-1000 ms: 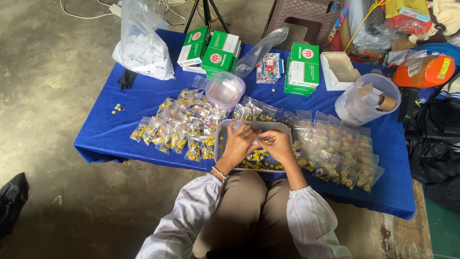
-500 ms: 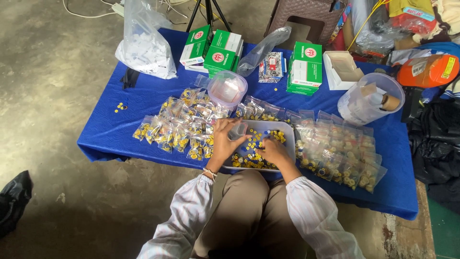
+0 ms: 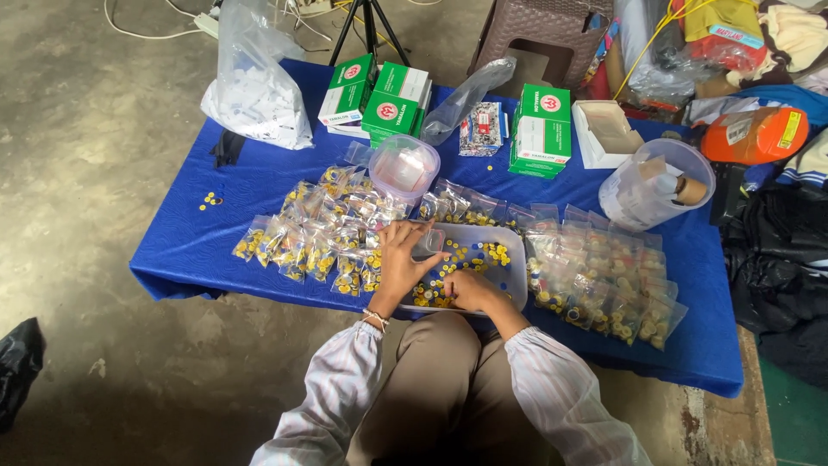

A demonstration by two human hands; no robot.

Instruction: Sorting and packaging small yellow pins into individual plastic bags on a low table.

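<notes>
Between my two hands, over the clear shallow tray (image 3: pixel 509 259) of small yellow pieces (image 3: pixel 470 256), sits the thing I am working on: a small clear pouch (image 3: pixel 429 242), pinched at its edge in the grip of my left hand (image 3: pixel 398 259), fingers closed on it and the mouth turned toward the right. My right hand (image 3: pixel 466 289) lies lower, just beside the left, curled down among the pieces; its grip is folded under the palm, so I cannot tell whether it has anything pinched. To do this step well, I judge that the pouch mouth should be held open and low over the tray, so anything dropped falls back in, and the right should lift only a few pieces at a time. Left of the left grip lies a spread of filled pouches (image 3: pixel 310 237) on the blue counter (image 3: pixel 185 255); beyond it stands a round clear tub (image 3: pixel 404 166). Right of the right grip a second, larger spread of filled pouches (image 3: pixel 604 276) runs toward the counter's edge, with a clear bucket (image 3: pixel 655 185) and green boxes (image 3: pixel 543 129) farther back. Against the frame from half a second ago, my left hand has risen with the pouch now plainly showing, and my right has dropped nearer to me inside the tray; the pouches around them lie as they did.
</notes>
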